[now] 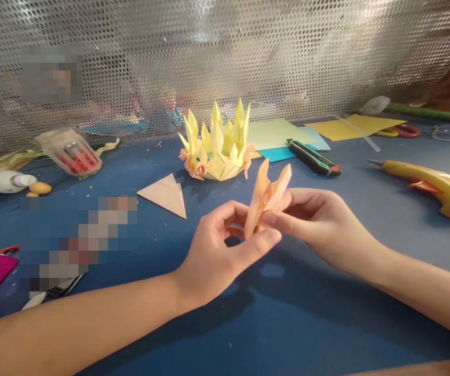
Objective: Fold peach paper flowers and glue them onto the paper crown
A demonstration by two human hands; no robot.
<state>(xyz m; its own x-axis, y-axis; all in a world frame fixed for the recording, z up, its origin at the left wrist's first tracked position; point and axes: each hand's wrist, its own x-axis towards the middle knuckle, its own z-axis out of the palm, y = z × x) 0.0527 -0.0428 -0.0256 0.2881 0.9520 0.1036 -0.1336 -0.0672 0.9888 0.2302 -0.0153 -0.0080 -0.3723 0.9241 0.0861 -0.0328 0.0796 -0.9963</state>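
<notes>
Between my two hands, raised above the blue table, is a folded piece of peach origami paper (pixel 259 196) with two long upright flaps spread in a V. My left hand (pixel 225 248) grips its lower left side, thumb in front and fingers behind. On the other side, my right hand (pixel 314 219) pinches the right flap near its base. Just behind stands a yellow folded-paper crown (pixel 219 143) with pointed tips and small peach paper flowers around its base. A flat folded peach paper triangle (pixel 165 196) lies left of my hands.
At the right rests a yellow glue gun (pixel 436 183). A dark green utility knife (pixel 314 157) lies by coloured paper sheets (pixel 356 127). On the left are a tipped clear jar (pixel 71 151) with red bits and a white bottle (pixel 5 181). A perforated metal screen (pixel 287 57) bounds the back.
</notes>
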